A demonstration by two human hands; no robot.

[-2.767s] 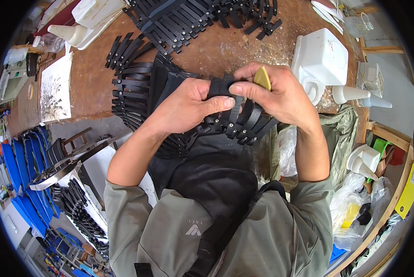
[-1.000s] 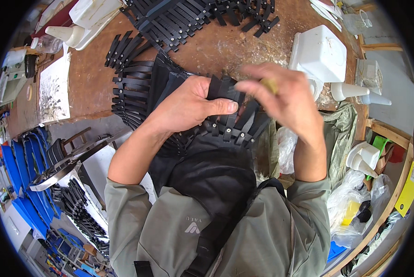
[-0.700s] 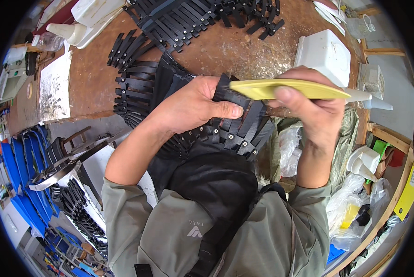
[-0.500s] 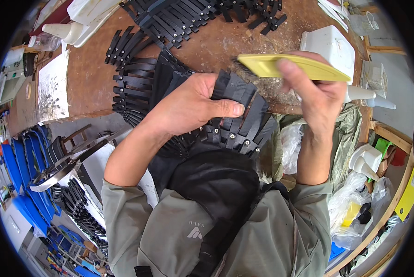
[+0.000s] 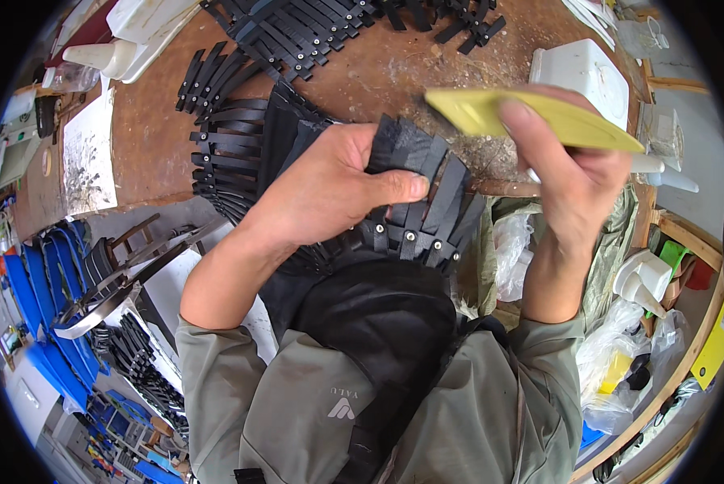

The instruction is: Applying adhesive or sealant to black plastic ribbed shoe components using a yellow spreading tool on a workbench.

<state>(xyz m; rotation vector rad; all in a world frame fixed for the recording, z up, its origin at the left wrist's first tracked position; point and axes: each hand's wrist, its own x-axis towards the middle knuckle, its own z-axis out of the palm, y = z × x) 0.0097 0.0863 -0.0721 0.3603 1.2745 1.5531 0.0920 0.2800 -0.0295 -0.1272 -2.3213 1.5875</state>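
My left hand point(image 5: 322, 189) grips a row of black straps point(image 5: 439, 198) over my lap, its thumb lying across them and its fingers out of sight beneath. Small metal rivets line the straps' lower ends. In my right hand point(image 5: 576, 173) is a yellow-handled brush point(image 5: 491, 113), raised to the right of the straps. The brush's dark bristle end points left and is smeared by motion; a gap shows between it and the straps. A black apron point(image 5: 370, 310) covers my lap below the held piece.
More riveted black straps point(image 5: 297, 40) lie across the brown table point(image 5: 156, 113), some beside my left hand. A white container point(image 5: 580, 81) stands at the right, a stained white sheet point(image 5: 90, 153) at the left. Plastic bags point(image 5: 612, 355) hang by a wooden frame at lower right.
My right hand has moved the brush a little to the right, away from the straps. My left hand keeps its grip in nearly the same place.
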